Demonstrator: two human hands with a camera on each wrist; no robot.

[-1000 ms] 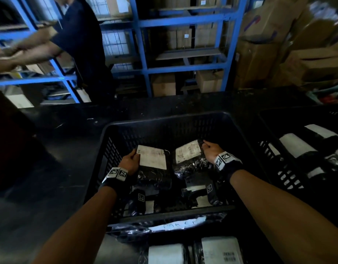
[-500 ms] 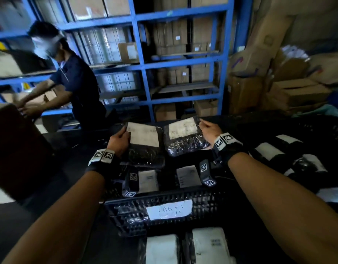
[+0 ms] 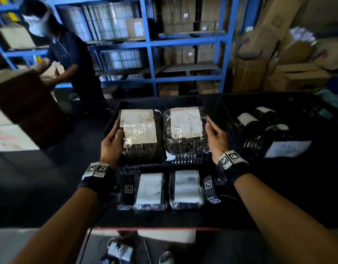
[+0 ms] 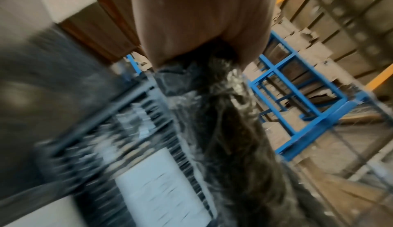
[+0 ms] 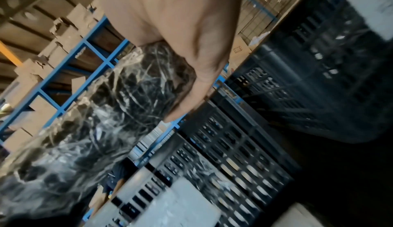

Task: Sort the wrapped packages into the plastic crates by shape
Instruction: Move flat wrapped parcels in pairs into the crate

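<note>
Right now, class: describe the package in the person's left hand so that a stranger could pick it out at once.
Find the black crate in front of the blue shelves. Two black wrapped packages are held side by side above it; take the one that the left hand grips. This left package is flat with squared corners, and glossy film partly covers its label; the right package is rounder and crinkled.

Bare forearms, no sleeves. Black wristband (image 3: 99, 180) behind left hand (image 3: 112, 147), black wristband (image 3: 234, 167) behind right hand (image 3: 216, 139). White square tags with black code patterns on both bands. Small black tagged camera units hang under wrists. Thin black cable trails from left band.
</note>
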